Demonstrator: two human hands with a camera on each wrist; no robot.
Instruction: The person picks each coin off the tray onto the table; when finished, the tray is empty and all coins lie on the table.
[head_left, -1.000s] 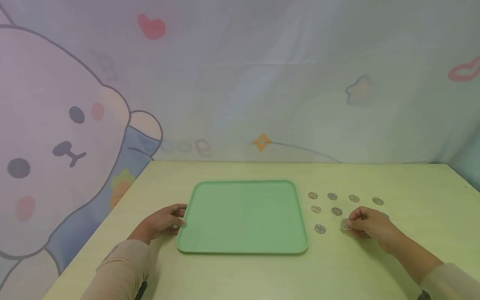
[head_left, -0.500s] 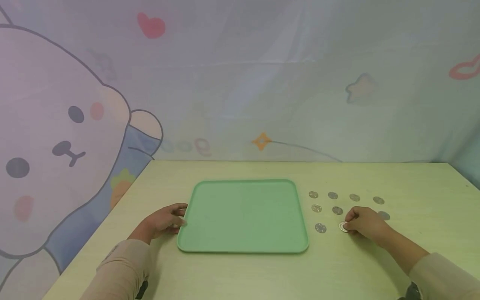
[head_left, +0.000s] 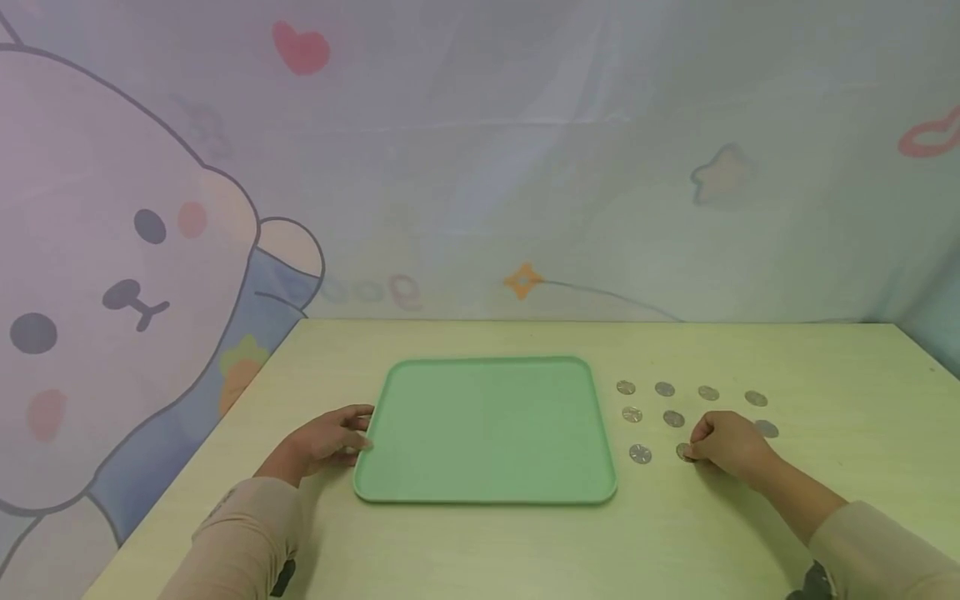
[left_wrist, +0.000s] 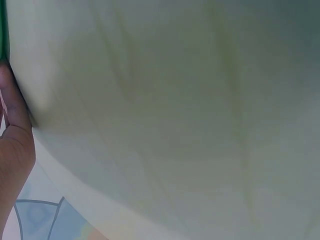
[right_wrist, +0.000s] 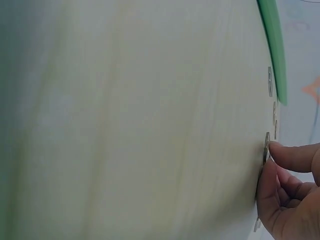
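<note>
While the right hand (head_left: 729, 447) rests on the table (head_left: 825, 375), its curled fingers and thumb pinch a coin (head_left: 683, 452) at their tips; the right wrist view shows the thumb and forefinger closing on the coin's rim (right_wrist: 267, 146), which still sits against the tabletop. Just beyond the fingertips lies another coin (head_left: 673, 418), and a further one (head_left: 640, 453) sits beside them on the side toward the tray. Farther out from the knuckles, a row of four coins (head_left: 708, 392) runs across the table, with one more coin (head_left: 767, 428) just past the back of the hand.

Across the table, the left hand (head_left: 324, 442) lies beside the green tray (head_left: 487, 429), its loosely bent fingertips touching the tray's near left rim. The left wrist view shows only part of that hand (left_wrist: 12, 140) against a sliver of green edge, so whether the fingers grip the rim or merely rest on it cannot be told. Beige sleeves cover both forearms.
</note>
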